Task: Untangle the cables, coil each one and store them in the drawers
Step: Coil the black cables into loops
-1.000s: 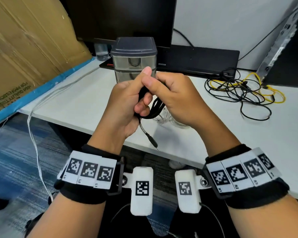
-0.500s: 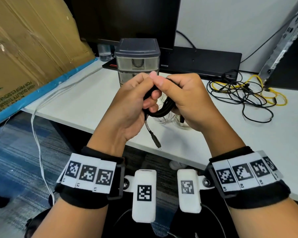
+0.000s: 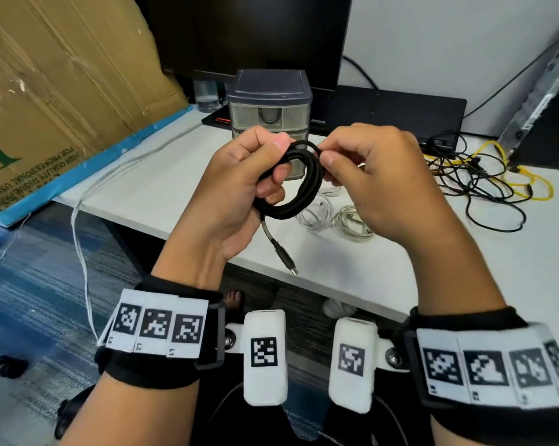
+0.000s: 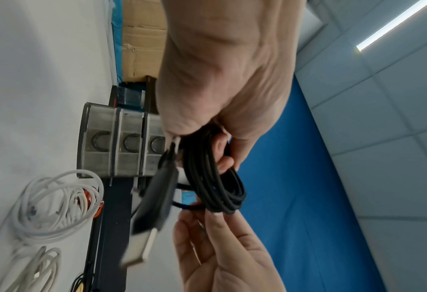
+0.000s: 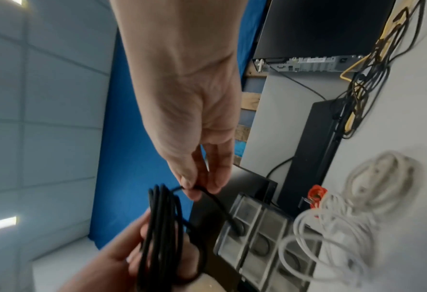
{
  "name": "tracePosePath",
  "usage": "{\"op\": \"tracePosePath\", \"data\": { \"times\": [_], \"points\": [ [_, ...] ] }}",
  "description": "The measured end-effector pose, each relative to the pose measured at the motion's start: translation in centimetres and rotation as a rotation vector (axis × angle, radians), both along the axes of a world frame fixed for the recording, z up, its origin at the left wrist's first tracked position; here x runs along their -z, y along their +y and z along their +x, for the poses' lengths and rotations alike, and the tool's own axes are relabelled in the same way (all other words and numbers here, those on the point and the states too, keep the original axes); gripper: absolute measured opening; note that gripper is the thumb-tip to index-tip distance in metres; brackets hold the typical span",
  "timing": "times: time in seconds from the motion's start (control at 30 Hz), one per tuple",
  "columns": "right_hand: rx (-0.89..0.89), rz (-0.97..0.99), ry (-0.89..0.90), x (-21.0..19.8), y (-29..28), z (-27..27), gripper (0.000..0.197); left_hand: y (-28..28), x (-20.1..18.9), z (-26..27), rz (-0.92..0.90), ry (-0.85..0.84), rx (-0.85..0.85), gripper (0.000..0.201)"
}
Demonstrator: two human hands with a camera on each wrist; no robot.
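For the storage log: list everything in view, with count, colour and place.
Coiled black USB cable: one, black, held above the desk edge.
Coiled white cables: two or three, white, on the white desk.
Tangled cable pile: black and yellow, desk right.
Plastic drawer unit: one, grey, three drawers shut, desk rear.
Monitor: one, black, behind drawers.
Cardboard box: one, brown, left.
Left hand: grips the coil.
Right hand: pinches the coil's top strand.

Black cable point(image 3: 307, 185), white coils point(image 3: 316, 215), yellow wire point(image 3: 529, 185).
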State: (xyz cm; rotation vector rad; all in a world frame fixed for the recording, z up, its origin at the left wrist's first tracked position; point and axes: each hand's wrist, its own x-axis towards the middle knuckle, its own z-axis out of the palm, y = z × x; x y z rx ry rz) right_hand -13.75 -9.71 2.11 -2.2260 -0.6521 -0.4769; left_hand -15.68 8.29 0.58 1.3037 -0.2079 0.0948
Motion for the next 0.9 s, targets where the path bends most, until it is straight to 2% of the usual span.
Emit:
{"op": "tracePosePath", "data": {
  "times": [0.17,0.37,0.6,0.7,0.8,0.9],
  "points": [
    [0.029,0.245,-0.131,0.8,1.4,0.3,0.018,0.4,-0.2,-0.3,0.126,-0.058,0.002,0.027],
    [-0.016,0.297,-0.092,1.4,2.1,0.9,0.019,0.6,0.1,-0.4,0.196,-0.097,-0.023,0.023],
    [-0.120,0.432,0.088,2.3,2.3,1.8,0.016,0.4,0.6,0.4,0.180,-0.062,-0.055,0.022],
    [-0.141,0.468,0.164,2.9,2.0,1.8,0.017,-0.4,1.3,0.7,0.142,0.006,-0.066,0.019],
    [-0.148,0.556,0.308,3.3,1.2,1.8,0.022,-1.3,1.7,1.0,0.148,0.058,-0.109,0.020],
    [-0.218,0.580,0.383,3.6,1.1,1.3,0.016,-2.2,1.6,1.2,0.169,0.050,-0.151,0.020]
  ]
}}
